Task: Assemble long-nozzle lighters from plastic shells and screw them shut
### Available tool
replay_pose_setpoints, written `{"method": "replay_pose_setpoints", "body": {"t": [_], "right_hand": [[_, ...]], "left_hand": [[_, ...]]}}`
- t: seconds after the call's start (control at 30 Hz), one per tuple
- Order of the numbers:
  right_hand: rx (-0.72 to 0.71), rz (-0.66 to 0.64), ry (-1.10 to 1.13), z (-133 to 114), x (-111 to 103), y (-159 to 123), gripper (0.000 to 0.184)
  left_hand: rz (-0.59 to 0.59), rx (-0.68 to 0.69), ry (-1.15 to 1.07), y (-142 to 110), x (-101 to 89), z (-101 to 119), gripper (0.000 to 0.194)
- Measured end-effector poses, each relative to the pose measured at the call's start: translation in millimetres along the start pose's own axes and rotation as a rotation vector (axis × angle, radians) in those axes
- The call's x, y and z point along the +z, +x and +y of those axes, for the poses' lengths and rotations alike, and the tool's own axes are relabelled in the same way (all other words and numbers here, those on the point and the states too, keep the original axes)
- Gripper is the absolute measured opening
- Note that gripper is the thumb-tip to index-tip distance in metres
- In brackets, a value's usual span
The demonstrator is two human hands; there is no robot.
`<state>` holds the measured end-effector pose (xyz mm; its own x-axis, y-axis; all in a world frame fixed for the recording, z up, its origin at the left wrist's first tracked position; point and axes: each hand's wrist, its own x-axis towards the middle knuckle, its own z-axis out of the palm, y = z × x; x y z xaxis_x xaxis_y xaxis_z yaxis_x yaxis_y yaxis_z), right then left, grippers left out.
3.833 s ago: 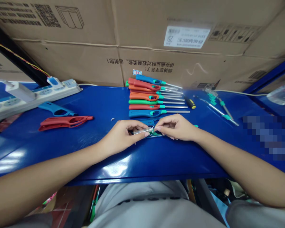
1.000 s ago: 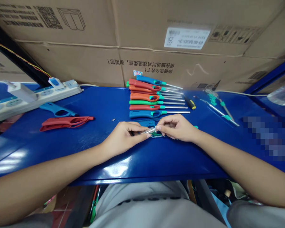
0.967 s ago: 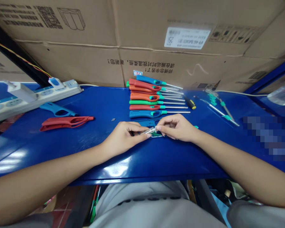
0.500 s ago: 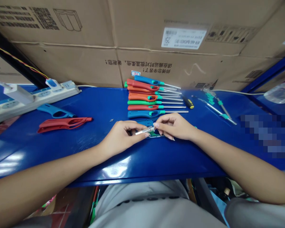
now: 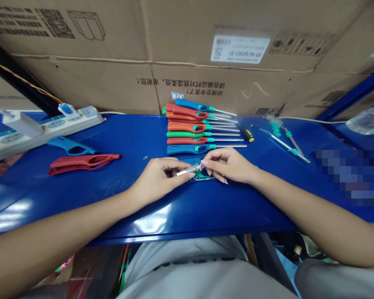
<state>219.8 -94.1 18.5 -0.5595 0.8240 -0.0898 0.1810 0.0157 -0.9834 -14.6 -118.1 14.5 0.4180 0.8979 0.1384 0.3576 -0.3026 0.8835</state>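
Between thumb and fingers, my left hand (image 5: 162, 176) pinches a small clear tube with a whitish end (image 5: 188, 169), tilted up to the right. My right hand (image 5: 229, 165) has its thumb and forefinger closed at the tube's right end; whether they grip the tube or a tiny part on it, I cannot make out. Below both hands lies a blue lighter shell (image 5: 187, 159) with a green piece (image 5: 202, 174), partly hidden by my fingers. Just behind, several long-nosed gas lighters (image 5: 187, 126) in blue, red, orange and green are lined up with metal barrels pointing right.
Left on the blue table (image 5: 137, 195) are a red shell (image 5: 81, 162), a blue shell (image 5: 71, 146) and tiny metal pins (image 5: 145, 158). A power strip (image 5: 52, 124) sits farther left. Right are a screwdriver (image 5: 247, 134) and loose barrels (image 5: 283, 143). A cardboard box (image 5: 187, 70) stands behind.
Both hands stay in nearly the same place, with the tube still in my left fingers. My right fingertips have shifted slightly at its end.
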Motion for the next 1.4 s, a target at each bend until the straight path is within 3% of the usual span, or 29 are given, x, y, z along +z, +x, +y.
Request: {"method": "replay_pose_setpoints", "body": {"t": [0.47,0.77,1.13,1.4], "right_hand": [[-0.021,0.014,-0.028,1.4,4.8,-4.2,0.032],[-0.003,0.035,-0.012,-3.0,4.4,-1.2,0.040],[0.012,0.028,-0.022,-0.8,4.9,1.4,0.035],[0.004,0.068,-0.056,-0.7,-3.6,1.9,0.040]], "left_hand": [[-0.055,-0.017,-0.018,0.2,0.0,-5.3,0.023],[-0.004,-0.013,0.002,1.4,-1.0,-0.1,0.020],[-0.008,-0.014,0.004,1.0,-0.1,-1.8,0.019],[0.008,-0.172,-0.099,2.1,-4.9,3.1,0.040]]}}
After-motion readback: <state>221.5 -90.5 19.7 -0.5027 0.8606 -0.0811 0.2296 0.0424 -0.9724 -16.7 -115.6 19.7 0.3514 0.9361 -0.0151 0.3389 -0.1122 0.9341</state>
